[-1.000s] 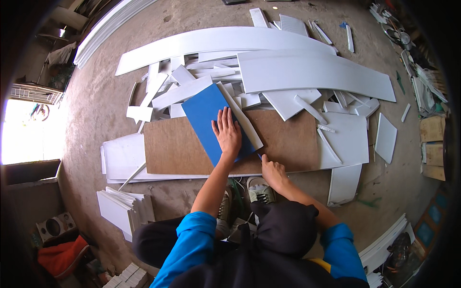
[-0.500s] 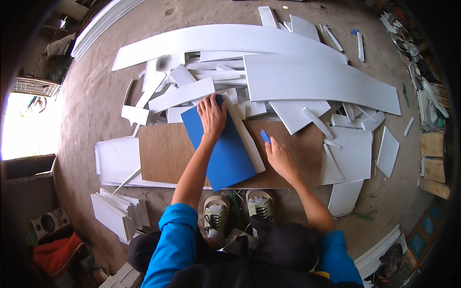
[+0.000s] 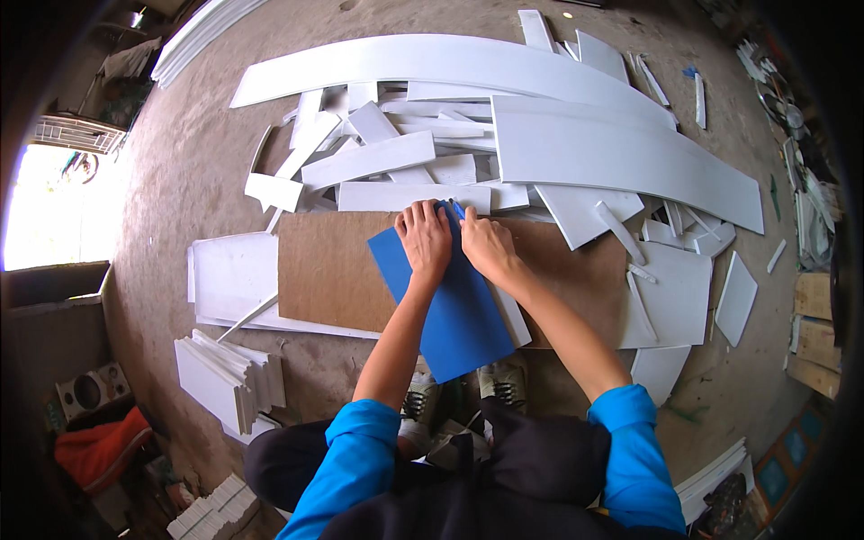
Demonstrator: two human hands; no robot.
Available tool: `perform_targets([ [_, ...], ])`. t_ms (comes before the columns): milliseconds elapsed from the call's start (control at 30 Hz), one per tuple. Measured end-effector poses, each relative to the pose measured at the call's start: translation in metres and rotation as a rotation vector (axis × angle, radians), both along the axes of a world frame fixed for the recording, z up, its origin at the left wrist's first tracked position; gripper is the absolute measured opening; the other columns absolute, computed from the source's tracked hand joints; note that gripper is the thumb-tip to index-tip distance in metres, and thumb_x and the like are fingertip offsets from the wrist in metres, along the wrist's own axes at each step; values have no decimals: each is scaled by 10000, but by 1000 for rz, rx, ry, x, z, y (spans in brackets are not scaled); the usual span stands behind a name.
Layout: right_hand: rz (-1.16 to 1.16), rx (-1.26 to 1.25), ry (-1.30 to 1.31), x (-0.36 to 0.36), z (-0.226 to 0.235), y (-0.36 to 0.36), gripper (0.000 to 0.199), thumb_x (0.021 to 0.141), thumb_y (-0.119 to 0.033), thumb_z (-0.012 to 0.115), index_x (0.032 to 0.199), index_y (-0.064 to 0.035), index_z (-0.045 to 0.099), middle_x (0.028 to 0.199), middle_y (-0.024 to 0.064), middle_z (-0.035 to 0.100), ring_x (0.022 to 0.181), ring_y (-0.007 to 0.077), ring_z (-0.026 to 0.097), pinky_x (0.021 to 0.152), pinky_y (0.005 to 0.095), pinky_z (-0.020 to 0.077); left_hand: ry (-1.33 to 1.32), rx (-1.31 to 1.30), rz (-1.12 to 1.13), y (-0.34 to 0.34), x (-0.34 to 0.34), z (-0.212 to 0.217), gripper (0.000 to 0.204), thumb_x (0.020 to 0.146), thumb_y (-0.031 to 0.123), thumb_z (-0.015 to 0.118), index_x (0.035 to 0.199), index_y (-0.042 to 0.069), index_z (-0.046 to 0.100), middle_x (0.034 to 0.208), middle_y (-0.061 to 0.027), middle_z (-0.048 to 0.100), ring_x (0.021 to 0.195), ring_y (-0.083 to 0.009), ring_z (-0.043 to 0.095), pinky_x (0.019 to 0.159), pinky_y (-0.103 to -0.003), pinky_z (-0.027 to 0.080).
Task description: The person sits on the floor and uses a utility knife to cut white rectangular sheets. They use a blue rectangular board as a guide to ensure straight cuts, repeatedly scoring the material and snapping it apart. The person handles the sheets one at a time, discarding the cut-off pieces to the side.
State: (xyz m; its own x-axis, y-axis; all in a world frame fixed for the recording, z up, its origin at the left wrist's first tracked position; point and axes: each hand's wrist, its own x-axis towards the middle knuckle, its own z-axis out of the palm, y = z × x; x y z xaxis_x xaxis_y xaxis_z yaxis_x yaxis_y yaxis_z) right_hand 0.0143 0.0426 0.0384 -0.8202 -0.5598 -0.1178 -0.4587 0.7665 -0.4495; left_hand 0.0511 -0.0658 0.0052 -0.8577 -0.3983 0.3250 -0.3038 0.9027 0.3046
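A blue rectangular sheet (image 3: 463, 310) lies at a slant over a white foam board (image 3: 511, 315), whose edge shows along its right side. Both rest on a brown board (image 3: 333, 270). My left hand (image 3: 425, 241) presses on the sheet's far end, fingers laid on it and holding nothing. Closed around a blue utility knife (image 3: 458, 210), my right hand (image 3: 488, 246) is at the sheet's far right corner, close beside the left fingers. Its blade tip is too small to make out.
White offcuts (image 3: 387, 162) lie heaped beyond the brown board, with long white panels (image 3: 621, 153) across them. A stack of white pieces (image 3: 225, 382) stands at the near left. My shoes (image 3: 504, 382) are just below the blue sheet.
My right hand has moved left and away from me with the knife, up to the sheet's far corner. The left hand stays on the sheet. The whole view has shifted slightly.
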Motion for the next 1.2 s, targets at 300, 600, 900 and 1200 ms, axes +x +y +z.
perform_targets([
  [300,9,72,-57,-11,3,-22,236,855,-167,402,876,41,513,750,209,624,727,330,634,641,394,517,61,9,-34,-2,-1,-2,178,828,198,485,900,41,526,886,-99,508,892,-256,470,808,-373,338],
  [600,27,183,-329,34,19,27,217,837,-93,359,943,46,486,858,274,595,839,402,591,723,467,485,21,15,9,0,2,-2,211,863,211,452,965,43,529,925,-108,522,928,-267,476,830,-388,331],
  [900,26,203,-358,143,11,134,187,875,-150,404,930,29,403,664,264,580,670,419,588,607,502,477,29,18,-5,3,0,1,232,859,216,455,992,36,519,959,-121,516,958,-275,468,852,-398,326],
  [1200,14,189,-333,119,66,154,199,881,-206,425,883,-9,449,618,225,579,630,389,595,545,479,462,-63,-31,28,-9,-7,-4,233,848,234,454,913,44,573,899,-144,558,908,-283,496,812,-420,331],
])
